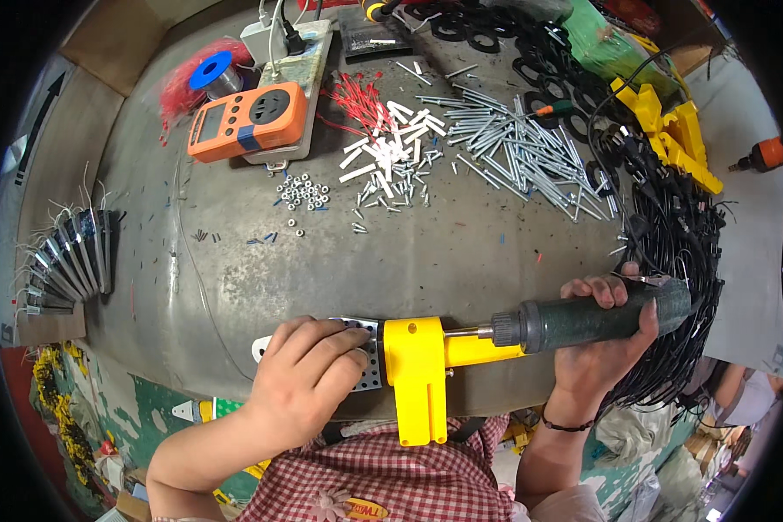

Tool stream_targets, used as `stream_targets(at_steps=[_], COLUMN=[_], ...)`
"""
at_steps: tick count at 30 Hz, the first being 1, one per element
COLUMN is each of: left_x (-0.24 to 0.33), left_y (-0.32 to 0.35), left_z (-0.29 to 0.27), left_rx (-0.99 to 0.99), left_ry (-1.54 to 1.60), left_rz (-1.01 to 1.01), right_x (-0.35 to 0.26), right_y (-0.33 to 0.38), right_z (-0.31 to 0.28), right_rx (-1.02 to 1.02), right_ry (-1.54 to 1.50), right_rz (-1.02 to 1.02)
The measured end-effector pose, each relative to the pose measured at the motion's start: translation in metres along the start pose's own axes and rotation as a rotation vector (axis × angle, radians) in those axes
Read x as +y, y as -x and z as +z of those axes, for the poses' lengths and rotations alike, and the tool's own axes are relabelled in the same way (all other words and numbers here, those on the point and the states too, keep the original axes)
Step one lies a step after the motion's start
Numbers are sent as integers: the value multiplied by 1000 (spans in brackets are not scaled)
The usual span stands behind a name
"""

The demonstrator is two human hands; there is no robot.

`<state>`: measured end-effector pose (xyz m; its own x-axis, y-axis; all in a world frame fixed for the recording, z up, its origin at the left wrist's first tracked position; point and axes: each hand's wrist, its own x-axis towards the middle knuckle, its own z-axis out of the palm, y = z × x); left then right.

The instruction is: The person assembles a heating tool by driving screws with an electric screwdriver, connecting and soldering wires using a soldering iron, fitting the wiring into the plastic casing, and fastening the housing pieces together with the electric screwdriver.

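Around power driver [593,323], snug right grip [598,358]

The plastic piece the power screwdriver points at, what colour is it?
The plastic piece is bright yellow; it shows best in the head view.

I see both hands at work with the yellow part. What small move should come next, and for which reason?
Probably the right hand should press the dark green power driver gently leftward, in line, while the left hand steadies the dotted plate. The driver's bit points straight at the yellow part; exact contact is hard to see.
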<state>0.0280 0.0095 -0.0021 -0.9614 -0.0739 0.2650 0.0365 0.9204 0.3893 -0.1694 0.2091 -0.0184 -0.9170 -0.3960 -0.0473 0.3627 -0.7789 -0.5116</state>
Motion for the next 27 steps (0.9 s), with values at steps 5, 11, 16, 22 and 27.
stream_targets(at_steps=[5,11,16,22,27], left_x=[-1,-9,-5,-9,-8], left_y=[1,4,4,11,13], left_z=[-7,3,18,26,30], left_rx=[-95,43,202,237,283], left_ry=[-106,303,417,426,575], left_rz=[120,-253,-405,-414,-491], right_x=[1,0,1,2,6], right_y=[1,1,1,1,2], right_z=[2,2,2,2,0], right_rx=[66,52,64,70,35], right_ry=[-5,-37,-75,-83,-127], right_rz=[-11,-23,5,-9,-25])
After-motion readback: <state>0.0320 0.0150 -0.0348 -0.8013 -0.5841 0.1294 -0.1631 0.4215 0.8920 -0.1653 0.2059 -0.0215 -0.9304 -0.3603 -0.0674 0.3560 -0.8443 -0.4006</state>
